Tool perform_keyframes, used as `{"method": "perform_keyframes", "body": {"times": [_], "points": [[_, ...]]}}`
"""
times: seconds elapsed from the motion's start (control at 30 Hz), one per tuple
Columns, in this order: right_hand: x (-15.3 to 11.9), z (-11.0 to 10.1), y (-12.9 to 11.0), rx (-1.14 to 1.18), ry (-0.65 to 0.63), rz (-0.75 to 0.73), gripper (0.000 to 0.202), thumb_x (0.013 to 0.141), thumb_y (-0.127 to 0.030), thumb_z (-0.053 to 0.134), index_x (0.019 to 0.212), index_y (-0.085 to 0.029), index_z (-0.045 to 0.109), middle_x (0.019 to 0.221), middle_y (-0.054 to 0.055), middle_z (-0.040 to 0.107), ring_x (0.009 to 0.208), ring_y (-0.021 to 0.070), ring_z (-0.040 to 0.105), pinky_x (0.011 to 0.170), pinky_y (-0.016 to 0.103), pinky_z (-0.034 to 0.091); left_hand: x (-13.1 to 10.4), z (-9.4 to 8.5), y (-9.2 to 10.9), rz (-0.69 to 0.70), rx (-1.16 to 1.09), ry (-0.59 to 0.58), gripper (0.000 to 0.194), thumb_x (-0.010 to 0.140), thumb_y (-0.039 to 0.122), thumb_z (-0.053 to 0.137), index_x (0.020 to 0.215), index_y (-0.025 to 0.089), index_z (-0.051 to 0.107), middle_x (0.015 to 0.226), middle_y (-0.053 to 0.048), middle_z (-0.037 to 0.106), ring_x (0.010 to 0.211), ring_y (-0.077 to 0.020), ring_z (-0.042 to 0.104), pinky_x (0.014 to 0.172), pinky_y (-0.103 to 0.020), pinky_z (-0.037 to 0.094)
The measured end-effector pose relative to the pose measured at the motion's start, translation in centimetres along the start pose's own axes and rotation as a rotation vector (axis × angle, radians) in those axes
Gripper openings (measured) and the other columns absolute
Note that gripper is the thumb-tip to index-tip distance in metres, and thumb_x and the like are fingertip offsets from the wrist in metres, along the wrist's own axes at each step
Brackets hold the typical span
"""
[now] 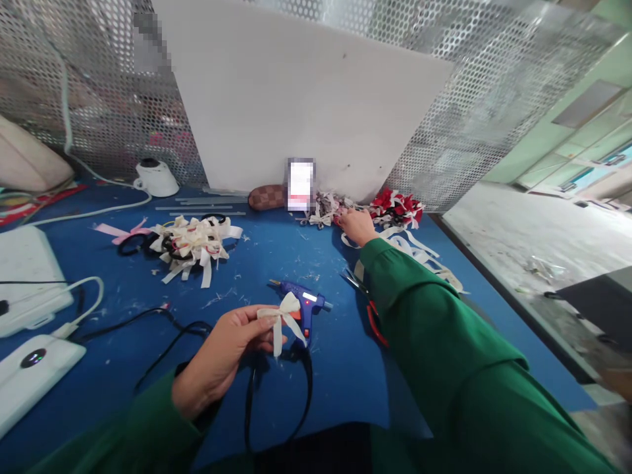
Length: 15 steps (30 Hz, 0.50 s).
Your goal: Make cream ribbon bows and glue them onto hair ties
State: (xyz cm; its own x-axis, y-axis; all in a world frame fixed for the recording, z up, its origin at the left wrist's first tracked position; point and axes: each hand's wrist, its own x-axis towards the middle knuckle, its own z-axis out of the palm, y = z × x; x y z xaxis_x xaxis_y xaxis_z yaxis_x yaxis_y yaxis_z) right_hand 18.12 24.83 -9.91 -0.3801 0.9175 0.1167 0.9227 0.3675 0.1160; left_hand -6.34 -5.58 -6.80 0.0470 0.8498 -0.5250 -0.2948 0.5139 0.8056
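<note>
My left hand (222, 349) pinches a white ribbon bow (283, 317) between thumb and fingers, its two tails hanging down. Just behind the bow, a blue glue gun (309, 304) lies on the table, its nozzle to the left and a small red light lit. My right hand (358, 226) is stretched out to the back, fingers curled down at a pile of pale bows (328, 207); what its fingertips grip is hidden. Red and white bows (397, 207) lie just right of that hand. Red-handled scissors (368, 306) rest beside my right sleeve.
White and cream bows with black hair ties (192, 243) are heaped at left. White ribbon strips (409, 247) lie under my right forearm. A checked case (265, 197) and lit phone (300, 184) stand by the white board (306, 99). A power bank (37, 372) and cables occupy the left.
</note>
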Motion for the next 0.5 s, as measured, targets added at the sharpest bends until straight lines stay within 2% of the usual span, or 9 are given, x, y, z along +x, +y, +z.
{"method": "perform_keyframes", "body": {"times": [0.1,0.17,0.3,0.5], "points": [[-0.4,0.1,0.3,0.045,0.06,0.039,0.032,0.101,-0.023,0.042,0.1,-0.01,0.071,0.111,0.02,0.069,0.106,0.0283,0.064,0.098,0.046,0.04,0.2,-0.1,-0.1,0.005,0.002,-0.012,0.025,0.079,0.029,0.079,0.097,0.013,0.079,0.07,-0.006,0.072,0.06,-0.0116,0.06,0.06,-0.02,0.048],[-0.5,0.0,0.6,0.089,0.107,0.084,0.034,0.099,-0.024,0.04,0.101,-0.011,0.072,0.113,0.02,0.069,0.105,0.0294,0.064,0.096,0.045,0.039,0.2,-0.1,-0.2,0.007,0.002,-0.016,0.026,0.08,0.03,0.078,0.098,0.012,0.078,0.072,-0.006,0.072,0.062,-0.0122,0.062,0.061,-0.02,0.049],[-0.3,-0.5,1.8,0.212,0.171,0.181,0.03,0.094,-0.023,0.043,0.103,-0.014,0.071,0.112,0.018,0.072,0.102,0.0285,0.064,0.088,0.038,0.041,0.1,-0.1,-0.2,0.006,0.012,-0.019,0.026,0.08,0.03,0.078,0.098,0.012,0.078,0.072,-0.007,0.072,0.065,-0.0142,0.064,0.062,-0.021,0.05],[-0.1,-0.9,3.2,0.477,0.17,0.249,0.032,0.083,-0.015,0.049,0.106,-0.01,0.07,0.09,0.011,0.078,0.079,0.019,0.07,0.071,0.027,0.048,0.1,-0.1,-0.1,0.008,0.009,-0.006,0.024,0.078,0.028,0.079,0.096,0.012,0.079,0.073,-0.007,0.073,0.066,-0.0145,0.065,0.062,-0.021,0.05]]}}
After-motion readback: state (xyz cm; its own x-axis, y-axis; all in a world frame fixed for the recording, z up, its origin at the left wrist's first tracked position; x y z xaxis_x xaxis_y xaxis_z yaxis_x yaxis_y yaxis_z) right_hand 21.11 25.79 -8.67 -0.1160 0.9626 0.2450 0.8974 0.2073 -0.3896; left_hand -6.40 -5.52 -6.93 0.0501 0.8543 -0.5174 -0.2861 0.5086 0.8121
